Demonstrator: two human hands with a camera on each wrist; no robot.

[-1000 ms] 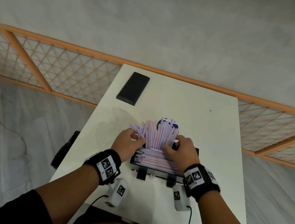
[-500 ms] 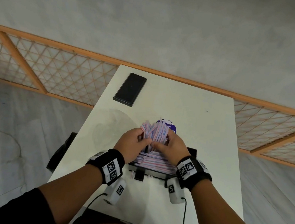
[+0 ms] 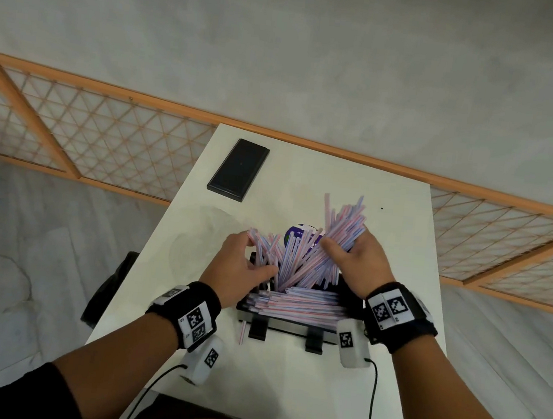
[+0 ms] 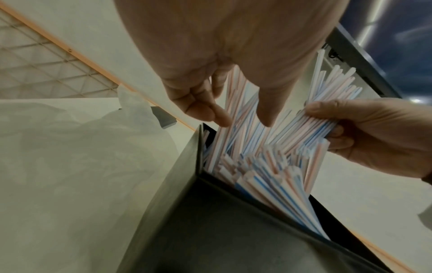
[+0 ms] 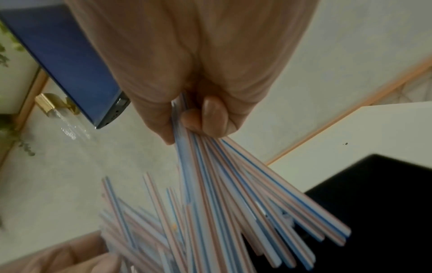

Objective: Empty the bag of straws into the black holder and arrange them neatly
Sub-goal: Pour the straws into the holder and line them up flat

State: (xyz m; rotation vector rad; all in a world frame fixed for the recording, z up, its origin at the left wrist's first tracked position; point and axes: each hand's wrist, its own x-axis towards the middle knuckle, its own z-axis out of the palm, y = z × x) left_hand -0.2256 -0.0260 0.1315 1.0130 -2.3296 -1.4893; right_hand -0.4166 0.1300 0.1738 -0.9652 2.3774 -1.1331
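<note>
A black holder [image 3: 289, 328] stands near the table's front edge with a flat layer of striped straws [image 3: 295, 306] along its front. More straws [image 3: 293, 263] stand loosely fanned behind them. My right hand [image 3: 349, 252] grips a thick bundle of those straws [image 5: 233, 184], which leans up and to the right. My left hand [image 3: 245, 261] is at the holder's left end, its fingers [image 4: 205, 109] and thumb curled round a few leaning straws [image 4: 236, 114]. The clear plastic bag [image 3: 196, 238] lies flat left of the holder.
A black phone [image 3: 238, 170] lies at the table's [image 3: 383, 256] far left. One loose straw [image 3: 242, 333] lies on the table in front of the holder. A purple round label [image 3: 294, 237] shows behind the straws. A wooden lattice rail runs behind the table.
Half a second ago both hands were cupped together round one upright bunch. The hands have moved apart, the right one drawing its bundle up and right, and the straws have fanned out.
</note>
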